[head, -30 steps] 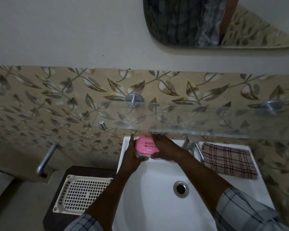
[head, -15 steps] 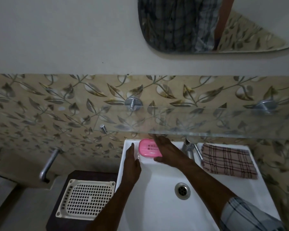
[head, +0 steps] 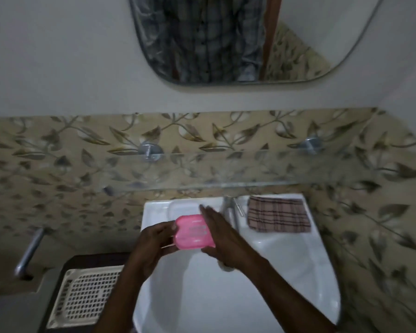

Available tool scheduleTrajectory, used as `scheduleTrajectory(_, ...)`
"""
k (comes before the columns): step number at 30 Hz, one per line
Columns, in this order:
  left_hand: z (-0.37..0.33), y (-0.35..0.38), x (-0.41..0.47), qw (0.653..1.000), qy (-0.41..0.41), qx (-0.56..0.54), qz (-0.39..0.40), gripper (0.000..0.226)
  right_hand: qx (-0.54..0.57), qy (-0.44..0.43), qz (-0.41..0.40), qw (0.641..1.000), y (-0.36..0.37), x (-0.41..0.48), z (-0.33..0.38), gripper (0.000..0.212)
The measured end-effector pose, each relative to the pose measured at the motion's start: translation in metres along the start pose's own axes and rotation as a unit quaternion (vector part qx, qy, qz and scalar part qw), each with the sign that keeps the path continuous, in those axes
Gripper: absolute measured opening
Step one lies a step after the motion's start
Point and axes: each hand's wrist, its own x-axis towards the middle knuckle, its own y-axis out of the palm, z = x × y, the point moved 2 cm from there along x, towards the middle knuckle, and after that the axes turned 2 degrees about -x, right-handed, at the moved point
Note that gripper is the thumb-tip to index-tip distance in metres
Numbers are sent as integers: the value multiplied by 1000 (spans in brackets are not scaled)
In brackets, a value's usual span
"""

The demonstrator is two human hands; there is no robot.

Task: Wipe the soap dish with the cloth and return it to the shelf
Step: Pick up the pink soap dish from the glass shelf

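Leaf-patterned tiles (head: pixel 58 164) cover the wall across the middle of the frame, with plain wall and a mirror (head: pixel 238 39) above. Below the tiles, a glass shelf (head: pixel 250 174) sits on two metal brackets. White sink (head: pixel 286 272) fills the lower centre; tap (head: pixel 231 210) at its back rim, blurred.

Pink soap dish (head: pixel 193 231) is held over the back of the basin, between both hands. Left hand (head: pixel 151 248) grips its left edge, fingers curled around it. Right hand (head: pixel 221 234) lies flat against its right side, fingers straight and pointing toward the top of the frame; not curled around the dish.

Checked cloth (head: pixel 277 215) lies folded on the sink rim, right of the tap, apart from both hands.

Lower left of frame: cream plastic grid tray (head: pixel 82 299) on a dark surface. Metal handle (head: pixel 28 253) at left edge.

Frame is motion-blurred; finer details unreadable.
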Motion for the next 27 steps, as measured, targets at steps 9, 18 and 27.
scheduleTrajectory(9,40,42,-5,952,-244,-152,101,94,25,-28,25,999,-4,-38,-22,112)
scheduleTrajectory(18,36,48,10,911,-350,-100,194,81,-2,-104,19,994,-12,-37,-20,96)
scheduleTrajectory(27,55,38,25,925,-311,-199,86,79,138,398,-416,806,-25,-91,-105,7)
